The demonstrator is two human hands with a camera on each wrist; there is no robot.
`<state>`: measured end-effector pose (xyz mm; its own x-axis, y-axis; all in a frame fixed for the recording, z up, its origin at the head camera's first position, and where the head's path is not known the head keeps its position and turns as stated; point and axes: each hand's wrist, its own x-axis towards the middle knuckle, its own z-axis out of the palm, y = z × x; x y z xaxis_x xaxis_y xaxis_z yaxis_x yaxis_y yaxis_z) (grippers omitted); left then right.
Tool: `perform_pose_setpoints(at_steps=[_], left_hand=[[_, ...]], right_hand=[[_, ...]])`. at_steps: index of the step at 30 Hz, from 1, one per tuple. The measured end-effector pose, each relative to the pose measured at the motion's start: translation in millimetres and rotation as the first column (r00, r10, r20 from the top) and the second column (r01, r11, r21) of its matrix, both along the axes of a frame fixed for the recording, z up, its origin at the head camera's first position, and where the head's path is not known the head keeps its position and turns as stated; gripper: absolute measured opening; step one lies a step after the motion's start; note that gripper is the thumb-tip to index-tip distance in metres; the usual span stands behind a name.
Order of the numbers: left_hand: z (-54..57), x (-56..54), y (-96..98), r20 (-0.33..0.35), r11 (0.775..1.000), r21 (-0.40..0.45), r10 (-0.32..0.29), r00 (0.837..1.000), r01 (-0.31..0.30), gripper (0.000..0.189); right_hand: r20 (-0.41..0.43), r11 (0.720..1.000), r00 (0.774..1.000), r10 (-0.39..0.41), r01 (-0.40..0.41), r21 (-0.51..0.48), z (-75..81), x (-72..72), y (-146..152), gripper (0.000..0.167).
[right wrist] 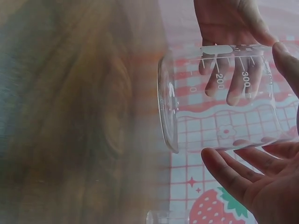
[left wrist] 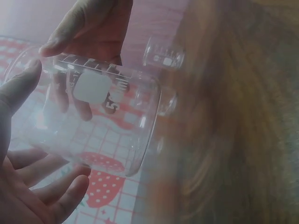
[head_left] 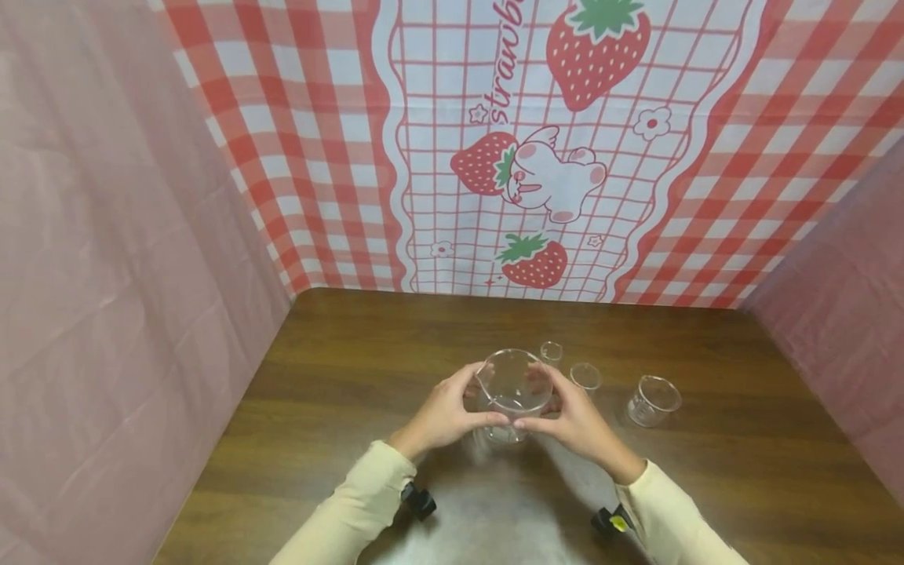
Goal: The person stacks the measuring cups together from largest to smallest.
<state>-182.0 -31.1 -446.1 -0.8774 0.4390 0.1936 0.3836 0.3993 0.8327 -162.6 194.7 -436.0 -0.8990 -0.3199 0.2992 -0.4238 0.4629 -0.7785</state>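
A large clear glass beaker (head_left: 513, 396) is held between both hands in the middle of the table. My left hand (head_left: 446, 410) grips its left side, and my right hand (head_left: 575, 414) curves round the right. The thumbs meet at the near side, close below the rim. White graduations and a blank label patch mark the beaker wall (left wrist: 92, 87) in the left wrist view. Its round base (right wrist: 167, 105) shows in the right wrist view, toward the tabletop. Whether that base touches the table I cannot tell.
Right of the hands stands a mid-size glass beaker (head_left: 654, 402). Two smaller ones, a small beaker (head_left: 585, 378) and a tiny beaker (head_left: 552, 351), stand behind the right hand. The wooden table (head_left: 339, 377) meets a strawberry-print cloth (head_left: 452, 267) at the back.
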Motion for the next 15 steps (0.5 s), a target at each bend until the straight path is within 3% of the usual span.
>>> perform_pose_setpoints(at_steps=[7,15], left_hand=[[-0.6,11.0,0.6,0.013,0.999,-0.013,-0.039,0.999,0.039,0.079],[-8.1,17.8,4.7,0.011,0.998,-0.047,-0.044,0.999,0.045,0.080]], right_hand=[[-0.002,1.000,1.000,-0.005,0.005,-0.001,-6.3,13.1,2.2,0.078],[0.008,1.000,1.000,-0.014,0.014,0.018,-12.1,23.3,5.4,0.081]])
